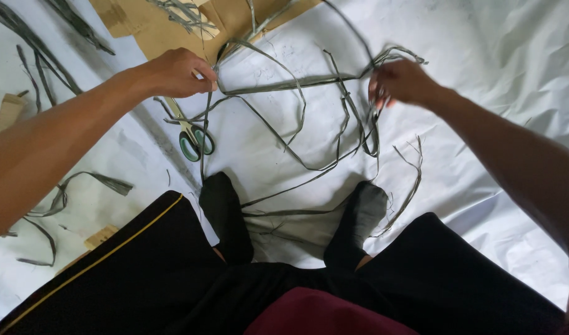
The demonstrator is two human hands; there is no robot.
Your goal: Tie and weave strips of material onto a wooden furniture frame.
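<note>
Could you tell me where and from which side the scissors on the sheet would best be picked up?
Grip the scissors by the green handle loops, which lie bare at the end nearest the person. Come from above on that near side, probably with the left hand, which is closest. The blades point away towards the cardboard and pass under grey strips, so that end is cluttered.

- One head-worn camera looks steeply down from the seated person's own eye level.
- It faces forward over the black-clad legs (pixel 172 267) to the white sheet (pixel 495 74) on the floor.
- Close range: forearms fill both sides.
</note>
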